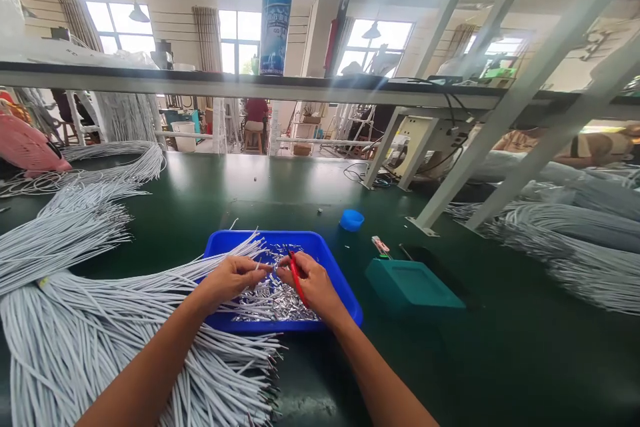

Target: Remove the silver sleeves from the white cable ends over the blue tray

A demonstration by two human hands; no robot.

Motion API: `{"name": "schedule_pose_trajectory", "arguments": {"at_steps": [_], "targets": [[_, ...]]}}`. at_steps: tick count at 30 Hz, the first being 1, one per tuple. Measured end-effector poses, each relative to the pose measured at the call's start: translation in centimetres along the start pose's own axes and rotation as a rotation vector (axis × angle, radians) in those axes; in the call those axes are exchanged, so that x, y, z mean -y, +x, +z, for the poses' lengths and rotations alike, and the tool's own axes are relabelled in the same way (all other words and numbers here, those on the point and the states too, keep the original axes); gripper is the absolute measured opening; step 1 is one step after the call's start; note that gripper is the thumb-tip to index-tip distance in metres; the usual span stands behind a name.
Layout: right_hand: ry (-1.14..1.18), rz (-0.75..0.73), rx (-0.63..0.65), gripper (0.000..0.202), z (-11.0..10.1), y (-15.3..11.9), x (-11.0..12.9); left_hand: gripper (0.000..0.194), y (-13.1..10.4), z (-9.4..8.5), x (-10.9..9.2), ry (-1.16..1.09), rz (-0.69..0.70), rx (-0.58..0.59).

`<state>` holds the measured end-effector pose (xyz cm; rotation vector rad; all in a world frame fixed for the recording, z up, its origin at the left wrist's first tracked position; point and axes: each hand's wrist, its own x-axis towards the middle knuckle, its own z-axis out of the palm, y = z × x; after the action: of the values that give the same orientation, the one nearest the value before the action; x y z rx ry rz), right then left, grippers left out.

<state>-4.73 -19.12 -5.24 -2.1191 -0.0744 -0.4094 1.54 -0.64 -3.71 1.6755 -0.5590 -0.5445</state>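
Cord end [260,267] pinched in left hand [234,278], long axis pointing right toward right hand [310,280]; right fingers closed around red tool [297,278], nearly touching, over blue tray [345,293].

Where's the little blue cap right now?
In the head view the blue cap sits on the green table, right of centre, just beyond the far right corner of the blue tray and behind the teal box.

My tray [330,257] sits near the table's [500,360] front edge; cords [75,320] lie left, a box [413,283] right, a cap [352,219] behind.
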Motion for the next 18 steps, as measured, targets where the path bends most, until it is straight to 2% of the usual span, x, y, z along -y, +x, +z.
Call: {"name": "schedule_pose_trajectory", "arguments": {"at_steps": [2,4,6,8,13,18], "targets": [[-0.137,-0.018,0.032,0.027,-0.3,-0.1,0.3,0.043,0.0,-0.1,-0.1,-0.154,-0.087,-0.035],[-0.254,-0.011,0.063,0.032,-0.4,-0.2,0.3,0.051,0.1,-0.1,0.0,-0.298,-0.143,-0.145],[-0.328,-0.007,0.096,0.038,-0.3,-0.2,0.2,0.047,0.3,0.0,0.2,-0.377,-0.163,-0.215],[-0.361,-0.009,0.125,0.043,0.0,-0.2,0.0,0.041,0.3,0.1,0.2,-0.399,-0.148,-0.214],[-0.368,-0.017,0.132,0.047,0.5,-0.4,-0.3,0.034,0.3,0.4,0.1,-0.332,-0.028,-0.215],[-0.335,0.022,0.135,0.046,0.7,-0.5,-0.1,0.028,0.3,0.7,0.6,-0.054,0.142,-0.274]]}}
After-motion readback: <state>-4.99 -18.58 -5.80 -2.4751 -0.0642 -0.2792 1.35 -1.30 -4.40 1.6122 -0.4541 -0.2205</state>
